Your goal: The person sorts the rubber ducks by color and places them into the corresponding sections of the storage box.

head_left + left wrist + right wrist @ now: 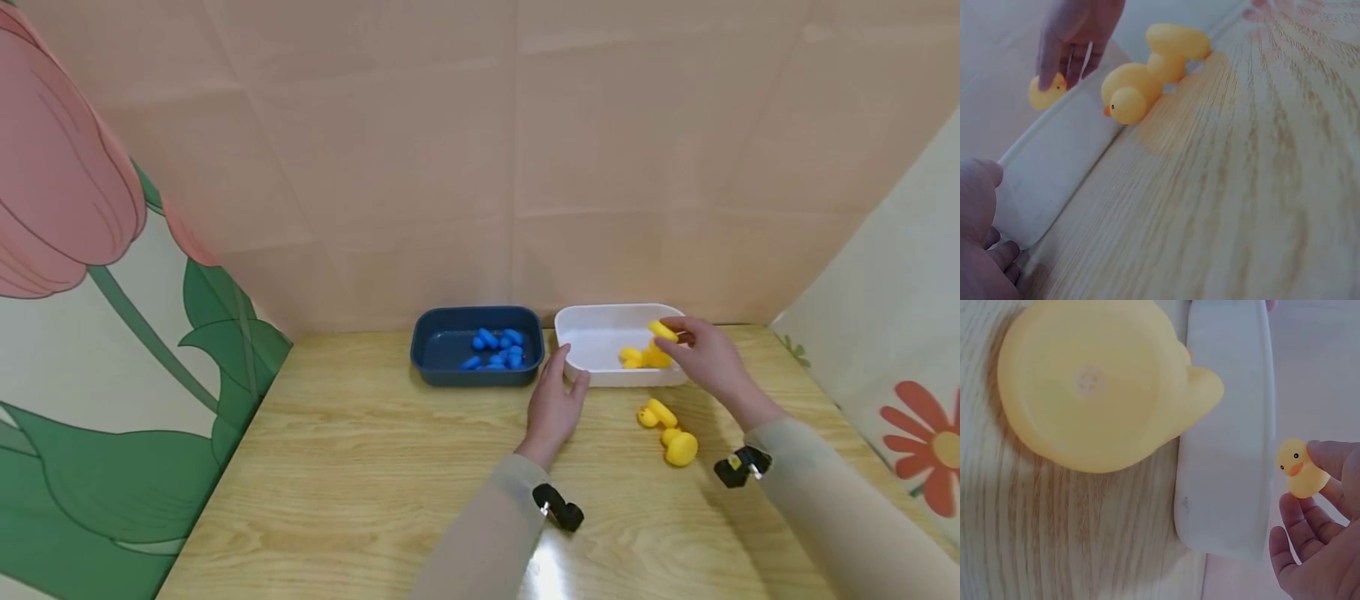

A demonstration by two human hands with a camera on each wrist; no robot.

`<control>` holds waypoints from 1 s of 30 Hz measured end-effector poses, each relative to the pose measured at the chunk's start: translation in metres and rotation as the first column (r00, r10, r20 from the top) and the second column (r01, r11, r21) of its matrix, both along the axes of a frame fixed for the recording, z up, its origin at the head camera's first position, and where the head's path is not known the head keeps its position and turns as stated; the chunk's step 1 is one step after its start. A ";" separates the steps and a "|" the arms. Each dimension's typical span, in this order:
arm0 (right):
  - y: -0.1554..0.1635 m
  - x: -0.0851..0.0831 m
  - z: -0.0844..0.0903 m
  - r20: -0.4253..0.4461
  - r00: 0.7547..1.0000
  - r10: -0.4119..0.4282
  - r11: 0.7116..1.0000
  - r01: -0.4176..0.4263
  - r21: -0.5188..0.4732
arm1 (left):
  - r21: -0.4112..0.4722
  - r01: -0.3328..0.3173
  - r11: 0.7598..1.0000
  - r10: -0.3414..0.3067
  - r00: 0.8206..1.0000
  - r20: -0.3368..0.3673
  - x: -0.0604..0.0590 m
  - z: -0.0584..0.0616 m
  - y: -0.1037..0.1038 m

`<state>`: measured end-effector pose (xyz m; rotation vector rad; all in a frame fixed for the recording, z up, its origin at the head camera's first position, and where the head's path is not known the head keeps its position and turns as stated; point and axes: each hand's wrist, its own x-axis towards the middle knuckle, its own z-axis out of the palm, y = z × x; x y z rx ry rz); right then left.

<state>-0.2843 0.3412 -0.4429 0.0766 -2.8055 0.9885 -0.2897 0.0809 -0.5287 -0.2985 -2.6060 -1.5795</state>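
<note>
Yellow duck (663,331), half hidden by right hand (708,360).

Two yellow ducks (667,429) crowd the white tray (592,372) front — left tabletop (337,467) open.

Head looks down; wrists closely share the white tray (600,367).

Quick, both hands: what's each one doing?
Left hand: open, fingers resting against the white tray.
Right hand: pinching a yellow duck over the tray.
</note>
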 end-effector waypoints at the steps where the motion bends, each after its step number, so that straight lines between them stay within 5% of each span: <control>1: 0.000 -0.001 -0.001 0.005 1.000 -0.004 1.000 0.004 -0.001 | 0.000 0.001 1.000 -0.001 1.000 -0.001 0.000 0.000 0.000; 19: 0.003 -0.011 -0.014 0.038 0.999 -0.025 1.000 0.025 -0.009 | -0.006 0.010 1.000 -0.010 1.000 -0.004 0.001 -0.001 0.003; 30: 0.004 0.010 -0.009 -0.002 1.000 -0.030 0.999 0.030 -0.020 | -0.002 0.011 1.000 -0.011 1.000 0.005 0.001 0.000 0.003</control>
